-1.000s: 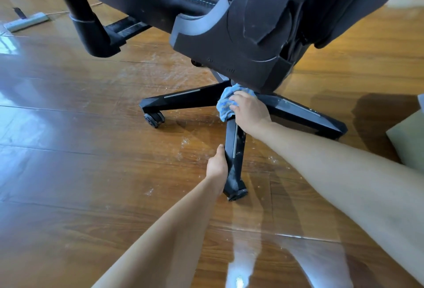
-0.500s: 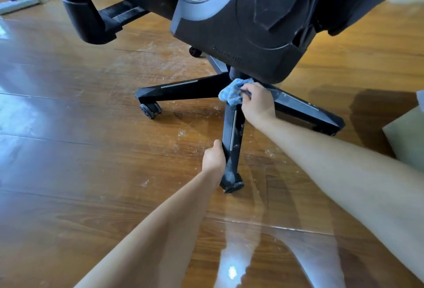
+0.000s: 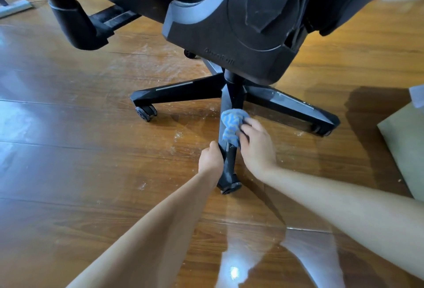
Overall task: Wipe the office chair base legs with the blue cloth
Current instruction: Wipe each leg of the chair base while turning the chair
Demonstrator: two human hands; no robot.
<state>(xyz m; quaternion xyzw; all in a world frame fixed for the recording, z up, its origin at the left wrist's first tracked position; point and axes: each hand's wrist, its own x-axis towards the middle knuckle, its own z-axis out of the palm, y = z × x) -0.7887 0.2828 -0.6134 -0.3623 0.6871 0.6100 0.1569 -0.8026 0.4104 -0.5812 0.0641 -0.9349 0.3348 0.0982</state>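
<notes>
Blue cloth (image 3: 231,124) sits bunched on the near leg (image 3: 229,166) of the chair base, approx mid-length of that leg, just right of frame ctr. Right hand (image 3: 257,147) holds it: fingers curled into the wad, pressing it against the leg's top and right side. Cloth has lighter wavy stripes; its lower end hangs down the leg toward the left hand (image 3: 211,159).

Left hand grips the same leg just below the cloth, fingers wrapped round the leg's left edge, thumb up. Both forearms come in from the bottom of the frame. Leg ends at a caster (image 3: 230,188) on the floor, just below the left hand.

Leg runs up to the hub (image 3: 231,79) under the seat (image 3: 241,23). Two more black legs spread from the hub: one toward frame left (image 3: 179,92) w/ a caster (image 3: 145,112), one toward frame right (image 3: 291,106) w/ its caster (image 3: 321,129) partly hidden. A further caster (image 3: 190,54) peeks out behind, under the seat edge.

Armrest post (image 3: 68,12) fills the upper left. Wooden floor (image 3: 68,173) is glossy w/ glare patches and white dust specks (image 3: 177,136) near the base. Grey-green flat object (image 3: 406,150) at the right edge; can't tell what it is. Grey flat item (image 3: 16,7) at the far upper left, cropped.
</notes>
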